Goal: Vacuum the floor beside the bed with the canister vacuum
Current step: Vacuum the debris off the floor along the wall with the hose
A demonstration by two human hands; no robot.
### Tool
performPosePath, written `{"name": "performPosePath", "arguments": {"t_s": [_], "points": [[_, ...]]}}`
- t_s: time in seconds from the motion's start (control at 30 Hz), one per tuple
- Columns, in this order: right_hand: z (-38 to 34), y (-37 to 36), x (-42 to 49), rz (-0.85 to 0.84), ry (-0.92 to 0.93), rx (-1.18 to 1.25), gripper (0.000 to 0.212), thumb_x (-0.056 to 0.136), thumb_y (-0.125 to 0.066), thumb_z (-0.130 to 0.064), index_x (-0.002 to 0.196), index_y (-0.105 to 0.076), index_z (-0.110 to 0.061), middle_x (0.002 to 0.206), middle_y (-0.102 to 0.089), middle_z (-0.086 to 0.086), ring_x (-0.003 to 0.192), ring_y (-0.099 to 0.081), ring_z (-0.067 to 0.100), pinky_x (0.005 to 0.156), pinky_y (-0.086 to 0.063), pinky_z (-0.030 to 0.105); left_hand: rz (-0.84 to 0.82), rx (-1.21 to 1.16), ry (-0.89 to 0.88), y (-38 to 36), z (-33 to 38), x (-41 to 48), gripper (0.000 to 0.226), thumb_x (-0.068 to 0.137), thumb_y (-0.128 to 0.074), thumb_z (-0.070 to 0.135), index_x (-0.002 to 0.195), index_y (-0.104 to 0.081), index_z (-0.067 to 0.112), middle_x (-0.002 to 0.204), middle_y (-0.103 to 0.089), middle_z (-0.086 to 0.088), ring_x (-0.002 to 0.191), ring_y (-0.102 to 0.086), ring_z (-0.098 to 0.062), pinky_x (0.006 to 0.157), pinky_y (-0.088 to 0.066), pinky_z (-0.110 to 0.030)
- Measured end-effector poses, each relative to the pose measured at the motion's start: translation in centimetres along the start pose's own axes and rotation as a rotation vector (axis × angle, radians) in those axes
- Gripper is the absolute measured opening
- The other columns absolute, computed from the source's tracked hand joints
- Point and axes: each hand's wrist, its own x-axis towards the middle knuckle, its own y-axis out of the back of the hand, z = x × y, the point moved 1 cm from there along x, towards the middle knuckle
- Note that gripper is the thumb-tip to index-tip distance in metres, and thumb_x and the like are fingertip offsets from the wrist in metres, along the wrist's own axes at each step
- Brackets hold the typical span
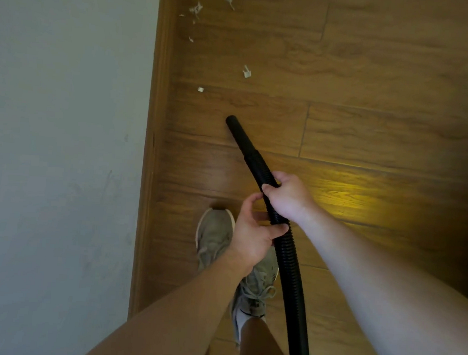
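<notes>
A black ribbed vacuum hose [290, 264] runs up from the bottom of the view to a smooth nozzle [238, 134] whose tip hangs just above the wooden floor [370, 117]. My right hand [286, 197] grips the hose higher up, near the nozzle. Just below it, my left hand [254, 231] holds the hose with thumb and fingers curled round it. Small white paper scraps lie ahead of the nozzle: one scrap [200, 89] near, another [246, 71] further, and a cluster [196, 9] at the top. The canister itself is out of view.
A pale wall [64, 137] fills the left side, edged by a wooden skirting board [153, 144]. My feet in grey sneakers [213, 237] stand under my hands. A yellow patch of light [364, 197] falls on the floor at right.
</notes>
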Motion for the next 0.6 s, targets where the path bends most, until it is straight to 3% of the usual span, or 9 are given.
{"name": "performPosePath", "arguments": {"t_s": [0.2, 0.37, 0.6], "points": [[-1.6, 1.9, 0.6, 0.039, -0.018, 0.006, 0.038, 0.100, -0.056, -0.025, 0.137, -0.057, -0.020, 0.125, -0.066, 0.004, 0.112, -0.063, 0.023, 0.081, -0.041, 0.022, -0.040, -0.016, 0.006, -1.0, 2.2, 1.1, 0.076, 0.083, -0.074, -0.010, 0.142, -0.042, 0.025, 0.115, -0.067, -0.014, 0.087, -0.073, -0.023, 0.079, -0.061, -0.049], [-3.1, 3.5, 1.7, 0.073, -0.028, -0.004, 0.035, 0.099, -0.057, -0.028, 0.134, -0.060, -0.022, 0.118, -0.069, 0.003, 0.093, -0.059, 0.016, 0.078, -0.042, 0.022, -0.063, -0.007, 0.000, -1.6, 4.6, 2.2, 0.076, 0.083, -0.075, -0.010, 0.143, -0.042, 0.024, 0.113, -0.065, -0.013, 0.086, -0.072, -0.023, 0.079, -0.060, -0.052], [-4.8, 5.4, 2.7, 0.099, -0.081, 0.001, 0.034, 0.099, -0.057, -0.026, 0.132, -0.061, -0.020, 0.101, -0.061, -0.002, 0.108, -0.064, 0.024, 0.078, -0.042, 0.024, -0.108, -0.031, 0.037, -2.5, 7.3, 3.2, 0.077, 0.083, -0.073, -0.013, 0.144, -0.040, 0.022, 0.107, -0.064, -0.009, 0.080, -0.070, -0.018, 0.066, -0.061, -0.034]]}}
